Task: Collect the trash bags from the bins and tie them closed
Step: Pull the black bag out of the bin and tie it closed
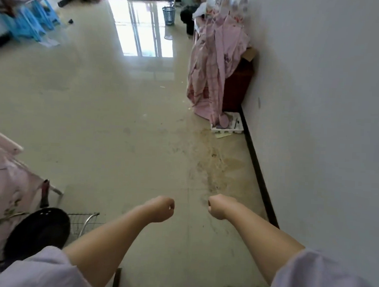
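Both my arms stretch forward over the tiled floor. My left hand [160,209] is curled into a fist with nothing in it. My right hand [220,206] is also a closed fist and holds nothing. Far ahead, a blue mesh bin [168,15] stands on the floor near the bright doorway. Just right of it sits a black trash bag [187,19], partly hidden by pink cloth. Both are well out of reach of my hands.
A pink cloth [211,64] drapes over a dark red cabinet [239,84] along the right wall [327,106]. A white tray [228,125] lies below it. Blue stools [33,21] stand far left. A black pan [37,230] and wire rack [83,223] sit at lower left.
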{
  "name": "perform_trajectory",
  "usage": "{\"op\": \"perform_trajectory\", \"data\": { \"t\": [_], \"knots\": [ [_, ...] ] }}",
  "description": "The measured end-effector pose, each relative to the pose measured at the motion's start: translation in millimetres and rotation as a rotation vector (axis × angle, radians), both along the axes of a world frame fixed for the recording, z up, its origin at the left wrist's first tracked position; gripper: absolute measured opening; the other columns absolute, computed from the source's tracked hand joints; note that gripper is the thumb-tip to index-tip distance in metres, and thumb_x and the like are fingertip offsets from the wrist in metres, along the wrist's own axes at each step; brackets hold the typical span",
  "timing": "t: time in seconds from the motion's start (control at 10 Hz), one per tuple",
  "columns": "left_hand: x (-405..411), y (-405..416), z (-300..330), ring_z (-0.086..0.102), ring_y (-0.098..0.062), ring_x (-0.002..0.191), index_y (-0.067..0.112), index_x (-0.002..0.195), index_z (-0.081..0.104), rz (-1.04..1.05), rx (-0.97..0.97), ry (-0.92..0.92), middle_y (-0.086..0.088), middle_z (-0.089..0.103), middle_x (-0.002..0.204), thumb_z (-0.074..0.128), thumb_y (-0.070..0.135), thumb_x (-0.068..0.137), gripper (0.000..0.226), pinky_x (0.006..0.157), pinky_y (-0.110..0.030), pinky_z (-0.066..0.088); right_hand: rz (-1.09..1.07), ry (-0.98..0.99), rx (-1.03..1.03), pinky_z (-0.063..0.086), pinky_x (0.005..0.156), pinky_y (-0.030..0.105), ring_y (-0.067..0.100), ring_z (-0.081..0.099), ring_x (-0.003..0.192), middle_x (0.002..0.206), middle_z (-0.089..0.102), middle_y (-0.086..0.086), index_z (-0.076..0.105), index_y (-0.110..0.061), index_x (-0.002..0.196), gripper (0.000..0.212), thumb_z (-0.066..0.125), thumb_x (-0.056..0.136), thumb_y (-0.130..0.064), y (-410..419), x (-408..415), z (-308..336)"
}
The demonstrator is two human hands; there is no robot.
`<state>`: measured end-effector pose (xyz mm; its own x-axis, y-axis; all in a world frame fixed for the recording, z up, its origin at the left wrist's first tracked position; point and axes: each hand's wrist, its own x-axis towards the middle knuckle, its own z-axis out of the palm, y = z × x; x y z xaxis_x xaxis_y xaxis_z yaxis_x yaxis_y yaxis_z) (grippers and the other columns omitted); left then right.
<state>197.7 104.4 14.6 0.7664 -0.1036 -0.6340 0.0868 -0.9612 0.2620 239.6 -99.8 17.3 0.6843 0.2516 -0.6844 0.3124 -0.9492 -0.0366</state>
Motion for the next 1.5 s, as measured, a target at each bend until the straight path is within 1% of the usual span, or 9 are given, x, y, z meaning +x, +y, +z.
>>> {"op": "perform_trajectory", "data": {
  "t": [0.2,0.3,0.4,0.5,0.6,0.8,1.0,1.3,1.5],
  "knots": [
    [41,95,0,0.058,-0.027,0.110,0.016,0.117,0.061,0.051,0.018,-0.032,-0.008,0.061,0.123,0.044,0.023,0.091,0.031,0.092,-0.032,0.048,0.039,-0.025,0.042,0.040,0.071,0.029,0.031,0.060,0.107,0.120,0.060,0.016,0.057,-0.004,0.114,0.030,0.037,0.097,-0.017,91,42,0],
    [69,122,1,0.058,-0.028,0.110,0.012,0.116,0.061,0.058,0.032,-0.029,-0.009,0.062,0.122,0.042,0.021,0.092,0.032,0.092,-0.033,0.048,0.077,-0.027,0.035,0.043,0.070,0.030,0.031,0.062,0.103,0.118,0.061,0.016,0.057,-0.004,0.113,0.029,0.036,0.096,-0.016,122,68,-3],
    [103,135,-6,0.059,-0.031,0.107,0.008,0.113,0.062,0.074,0.015,-0.004,-0.013,0.063,0.119,0.042,0.019,0.091,0.032,0.094,-0.035,0.049,0.108,-0.020,-0.002,0.047,0.079,0.032,0.031,0.060,0.108,0.123,0.059,0.015,0.055,-0.006,0.117,0.030,0.036,0.097,-0.019,138,105,-6],
    [149,146,-8,0.059,-0.031,0.107,0.008,0.112,0.063,0.083,-0.003,0.000,-0.012,0.063,0.119,0.043,0.020,0.090,0.032,0.093,-0.035,0.049,0.130,-0.028,0.011,0.047,0.086,0.032,0.032,0.057,0.114,0.127,0.057,0.015,0.055,-0.006,0.119,0.032,0.037,0.097,-0.022,150,158,-4],
    [214,161,-5,0.058,-0.032,0.109,0.005,0.114,0.063,0.132,-0.025,-0.038,-0.015,0.063,0.120,0.043,0.017,0.092,0.032,0.093,-0.034,0.048,0.158,-0.038,0.031,0.044,0.079,0.032,0.032,0.058,0.111,0.125,0.058,0.016,0.056,-0.006,0.114,0.031,0.037,0.097,-0.023,161,227,-2],
    [345,191,9,0.058,-0.031,0.110,0.004,0.115,0.063,0.285,-0.065,-0.094,-0.016,0.063,0.120,0.043,0.015,0.093,0.031,0.089,-0.030,0.045,0.221,-0.028,0.069,0.045,0.090,0.032,0.032,0.056,0.115,0.129,0.056,0.015,0.055,-0.007,0.121,0.035,0.036,0.098,-0.025,186,376,16],
    [437,241,10,0.059,-0.030,0.107,0.004,0.112,0.065,0.380,-0.098,-0.104,-0.016,0.064,0.118,0.044,0.014,0.092,0.030,0.088,-0.030,0.046,0.310,0.030,0.034,0.045,0.094,0.032,0.030,0.055,0.116,0.132,0.055,0.013,0.053,-0.007,0.126,0.037,0.036,0.098,-0.025,237,492,11],
    [591,366,10,0.058,-0.029,0.111,0.006,0.115,0.063,0.399,-0.010,-0.083,-0.014,0.062,0.123,0.042,0.016,0.094,0.032,0.087,-0.027,0.044,0.223,0.000,0.168,0.046,0.090,0.035,0.032,0.058,0.108,0.116,0.062,0.016,0.059,-0.009,0.115,0.031,0.039,0.095,-0.021,368,659,7],
    [724,424,3,0.058,-0.031,0.107,0.000,0.111,0.061,0.314,-0.016,-0.005,-0.019,0.062,0.118,0.040,0.025,0.096,0.035,0.087,-0.031,0.045,0.232,-0.032,0.167,0.045,0.087,0.034,0.034,0.057,0.111,0.125,0.057,0.017,0.054,-0.006,0.121,0.039,0.031,0.101,-0.030,426,764,14]
  ]
}}
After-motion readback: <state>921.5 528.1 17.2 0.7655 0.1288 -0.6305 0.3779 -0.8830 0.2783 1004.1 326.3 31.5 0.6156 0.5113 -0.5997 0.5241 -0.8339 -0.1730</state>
